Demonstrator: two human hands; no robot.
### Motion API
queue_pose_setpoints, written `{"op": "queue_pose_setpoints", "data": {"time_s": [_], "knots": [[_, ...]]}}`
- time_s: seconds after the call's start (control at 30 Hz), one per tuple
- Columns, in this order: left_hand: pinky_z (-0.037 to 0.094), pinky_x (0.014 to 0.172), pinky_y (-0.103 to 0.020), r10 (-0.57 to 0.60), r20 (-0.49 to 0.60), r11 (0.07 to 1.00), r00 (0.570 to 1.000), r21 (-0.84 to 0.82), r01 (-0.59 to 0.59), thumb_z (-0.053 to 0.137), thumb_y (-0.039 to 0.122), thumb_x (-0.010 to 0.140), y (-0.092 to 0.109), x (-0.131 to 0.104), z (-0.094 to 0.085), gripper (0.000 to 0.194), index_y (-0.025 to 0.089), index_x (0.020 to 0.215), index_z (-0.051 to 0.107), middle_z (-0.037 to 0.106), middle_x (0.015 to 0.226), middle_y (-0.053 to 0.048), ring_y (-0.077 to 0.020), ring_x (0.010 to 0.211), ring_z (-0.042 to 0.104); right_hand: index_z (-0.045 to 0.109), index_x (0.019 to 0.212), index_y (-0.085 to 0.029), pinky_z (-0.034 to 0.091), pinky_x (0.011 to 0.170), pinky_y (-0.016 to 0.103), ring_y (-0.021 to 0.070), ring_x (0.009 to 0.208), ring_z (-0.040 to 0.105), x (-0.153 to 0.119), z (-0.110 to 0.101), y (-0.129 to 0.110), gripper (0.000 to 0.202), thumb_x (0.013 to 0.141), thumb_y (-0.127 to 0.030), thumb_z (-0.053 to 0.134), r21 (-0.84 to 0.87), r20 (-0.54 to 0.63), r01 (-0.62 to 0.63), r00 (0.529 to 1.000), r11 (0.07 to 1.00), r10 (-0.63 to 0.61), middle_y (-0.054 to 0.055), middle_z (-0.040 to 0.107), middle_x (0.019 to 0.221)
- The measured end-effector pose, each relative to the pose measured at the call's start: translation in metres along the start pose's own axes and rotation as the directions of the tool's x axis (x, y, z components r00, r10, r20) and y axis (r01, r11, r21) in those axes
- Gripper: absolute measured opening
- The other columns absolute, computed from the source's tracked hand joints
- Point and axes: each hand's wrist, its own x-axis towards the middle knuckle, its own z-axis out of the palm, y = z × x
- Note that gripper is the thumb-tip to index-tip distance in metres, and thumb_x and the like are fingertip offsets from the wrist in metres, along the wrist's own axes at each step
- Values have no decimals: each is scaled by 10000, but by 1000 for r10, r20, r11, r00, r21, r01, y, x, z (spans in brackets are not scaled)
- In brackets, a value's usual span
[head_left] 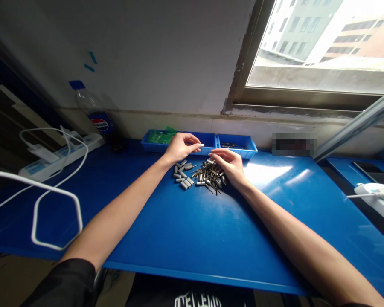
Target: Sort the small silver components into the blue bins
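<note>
My left hand (183,147) is raised in front of the blue bin, its thumb and fingers closed on a small whitish piece (202,145). Below it on the blue table (179,230) lie several small silver blocks (187,182). Beside them spreads a pile of thin dark and brassy pins (209,174) with a few silver blocks among them. My right hand (230,165) hovers at the right edge of this pile, fingers bent and pinched together; what they hold, if anything, is too small to make out.
Behind the hands stand a blue bin with green material (160,136) and a blue bin with thin pins (237,144). A cola bottle (99,117), power strip (59,157) and white cable (56,187) are left. A slanting metal bar (355,125) and another power strip (379,196) are right.
</note>
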Motion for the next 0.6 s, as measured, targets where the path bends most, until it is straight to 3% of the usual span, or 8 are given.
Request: {"op": "queue_pose_setpoints", "data": {"time_s": [0.1,0.2,0.23,0.3,0.33,0.4,0.47,0.6], "knots": [[633,852,-348,68,-157,993,985,101,-53,820,325,792,-6,4,-3,248,100,887,775,803,915,-132,-216,836,771,778,1001,-212,630,836,396,251,900,783,0,-1,0,330,820,-487,804,7,-7,-16,1000,1000,16,73,816,995],[619,867,-324,140,-196,968,971,233,-93,764,261,818,-3,4,-6,158,127,897,796,811,951,-105,-213,878,770,779,999,-215,615,826,381,245,891,778,0,-2,2,302,826,-461,799,18,-14,-27,1000,999,27,72,815,1001],[614,854,-312,160,-161,954,974,279,-111,747,249,825,0,3,-7,149,137,907,801,812,945,-93,-208,870,769,780,995,-217,610,831,380,243,889,776,1,-2,2,292,824,-454,799,18,-24,-29,999,999,30,69,815,990],[600,805,-284,161,32,914,986,373,-161,732,230,818,7,0,-9,148,157,920,809,811,912,-66,-195,832,761,782,978,-223,602,836,379,239,877,770,1,-2,4,274,816,-443,801,12,-58,-31,998,999,32,59,813,950],[588,774,-271,130,176,887,976,419,-193,730,219,806,10,-2,-10,146,165,914,812,808,890,-56,-190,808,754,782,968,-225,598,831,378,236,864,765,2,-2,5,265,812,-438,802,11,-75,-32,997,999,33,54,812,929],[556,718,-256,25,403,819,915,516,-249,735,191,771,16,-7,-9,137,177,884,812,796,846,-44,-187,773,737,779,952,-229,591,812,374,229,836,756,2,-2,6,253,805,-434,800,8,-101,-34,994,999,35,45,808,899],[520,673,-255,-63,468,733,882,621,-277,727,153,740,19,-12,-6,157,186,872,805,786,832,-41,-186,743,717,777,938,-229,586,798,373,228,822,750,3,-2,7,248,800,-434,796,1,-108,-34,994,999,34,41,804,879],[448,596,-258,-108,449,619,887,728,-294,653,73,728,18,-17,3,268,191,928,787,778,866,-51,-182,707,682,778,933,-223,575,793,365,229,833,749,3,-1,6,234,801,-416,788,6,-107,-32,994,999,32,37,799,852]]}}
